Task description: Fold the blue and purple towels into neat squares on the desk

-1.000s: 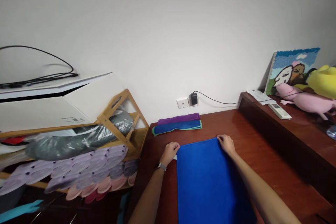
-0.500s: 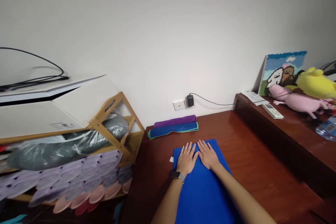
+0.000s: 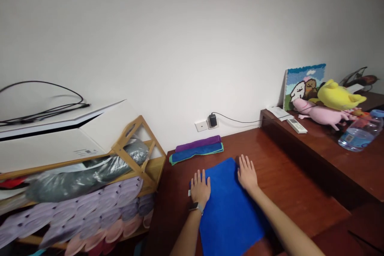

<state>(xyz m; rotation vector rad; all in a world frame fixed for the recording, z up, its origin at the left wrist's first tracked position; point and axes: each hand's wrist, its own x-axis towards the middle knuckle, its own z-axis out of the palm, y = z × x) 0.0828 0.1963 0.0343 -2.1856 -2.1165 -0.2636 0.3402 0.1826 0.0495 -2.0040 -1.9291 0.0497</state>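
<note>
A bright blue towel (image 3: 229,208) lies spread flat on the reddish-brown wooden table (image 3: 288,184), with a small white tag at its left edge. My left hand (image 3: 200,188), a watch on its wrist, rests flat on the towel's far left corner with the fingers extended. Along the towel's far right edge lies my right hand (image 3: 247,173), palm down and fingers stretched forward; part of that edge is hidden under it. Neither hand grasps anything. Beyond them, a folded purple towel (image 3: 198,143) and a folded blue towel with green edging (image 3: 196,153) sit by the wall.
A wooden rack (image 3: 141,156) with slippers and a bagged item stands at left, a white box (image 3: 99,128) on top. A black charger (image 3: 212,119) is plugged into the wall. The raised shelf at right holds a remote (image 3: 297,125), plush toys (image 3: 322,115) and a water bottle (image 3: 361,134).
My hands have moved apart, from side by side mid-towel out to its left and right edges. The camera view has shifted slightly to the right.
</note>
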